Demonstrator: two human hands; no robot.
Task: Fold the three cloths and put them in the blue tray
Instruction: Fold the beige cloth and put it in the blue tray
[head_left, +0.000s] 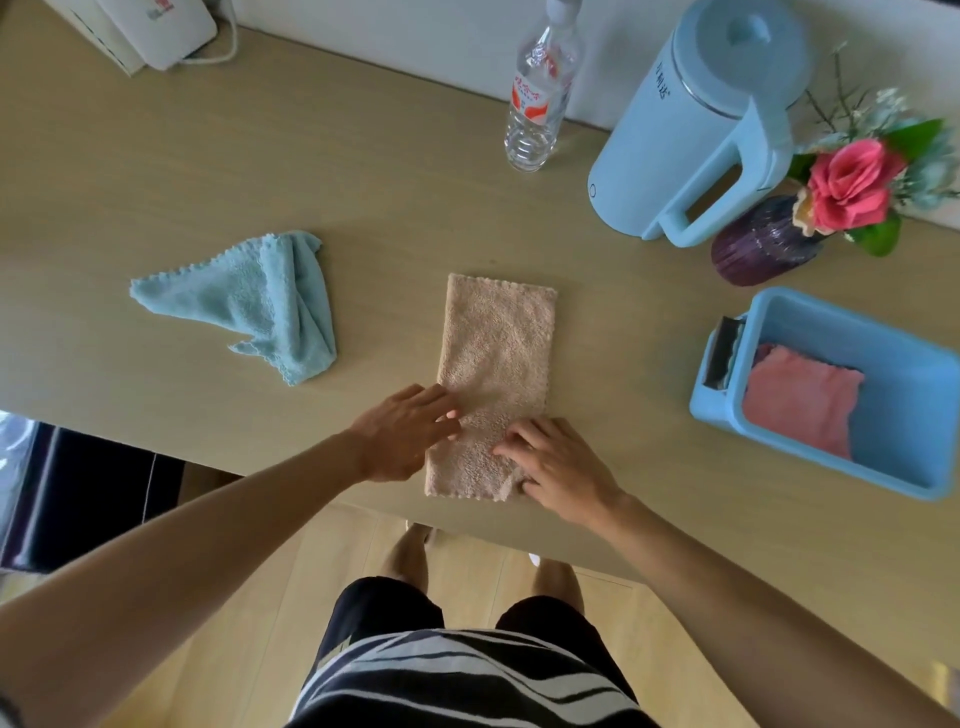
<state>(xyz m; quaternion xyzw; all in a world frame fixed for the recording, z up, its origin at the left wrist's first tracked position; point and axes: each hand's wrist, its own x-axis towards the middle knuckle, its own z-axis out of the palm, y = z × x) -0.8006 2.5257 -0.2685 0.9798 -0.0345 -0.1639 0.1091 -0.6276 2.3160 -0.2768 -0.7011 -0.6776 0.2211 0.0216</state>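
Observation:
A beige cloth (496, 358) lies folded into a long strip in the middle of the table, its near end at the front edge. My left hand (405, 434) presses flat on the strip's near left side. My right hand (558, 465) rests on its near right corner, the thumb tucked at the cloth's edge. A light blue cloth (260, 301) lies crumpled to the left. At the right, the blue tray (893, 358) holds a folded pink cloth (800, 400).
A light blue kettle (711, 119), a clear water bottle (540, 93) and a purple vase (763, 244) with a pink rose stand at the back right. A white device (156, 26) sits at the back left. The table's front edge (332, 499) runs just below my hands.

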